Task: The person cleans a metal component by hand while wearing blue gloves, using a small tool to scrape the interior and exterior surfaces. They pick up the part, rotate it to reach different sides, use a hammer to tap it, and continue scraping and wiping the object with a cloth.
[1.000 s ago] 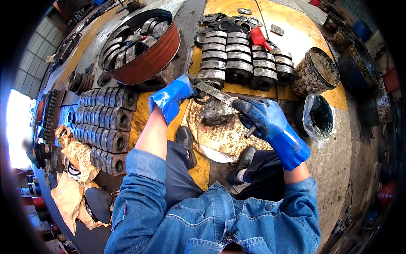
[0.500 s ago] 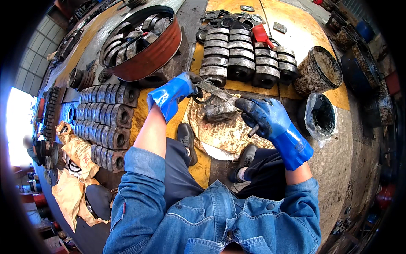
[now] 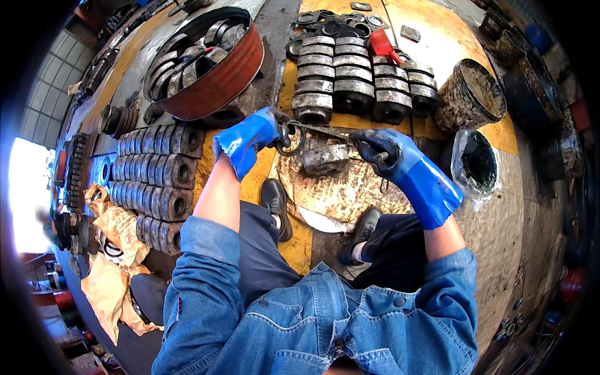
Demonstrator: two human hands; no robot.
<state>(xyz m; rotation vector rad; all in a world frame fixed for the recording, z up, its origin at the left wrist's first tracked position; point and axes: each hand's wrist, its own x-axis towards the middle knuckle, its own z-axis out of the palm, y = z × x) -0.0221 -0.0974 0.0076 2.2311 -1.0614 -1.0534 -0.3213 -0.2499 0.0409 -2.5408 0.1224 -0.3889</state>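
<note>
My left hand (image 3: 257, 132), in a blue rubber glove with blackened fingertips, pinches a dark ring (image 3: 291, 141) that hangs below the fingers. My right hand (image 3: 389, 152), gloved the same way, is closed round a flat metal scraper (image 3: 328, 130). The scraper's blade, seen nearly edge-on, reaches left to the ring and the left fingertips. Whether its tip presses on the ring, I cannot tell. Beneath both hands, a greasy metal block (image 3: 325, 160) with a shiny top lies on a stained, round work surface (image 3: 325, 203).
Rows of similar metal blocks stand at left (image 3: 156, 169) and ahead (image 3: 353, 69), where a red scoop (image 3: 384, 46) lies on top. A red-brown drum section (image 3: 215, 87) holds more metal parts. On the right are a grimy bucket (image 3: 453, 103) and a plastic-lined container (image 3: 459, 162).
The scraper has turned from showing its flat face to nearly edge-on. My right hand has rolled over slightly, and the ring now hangs more in view below my left fingers.
</note>
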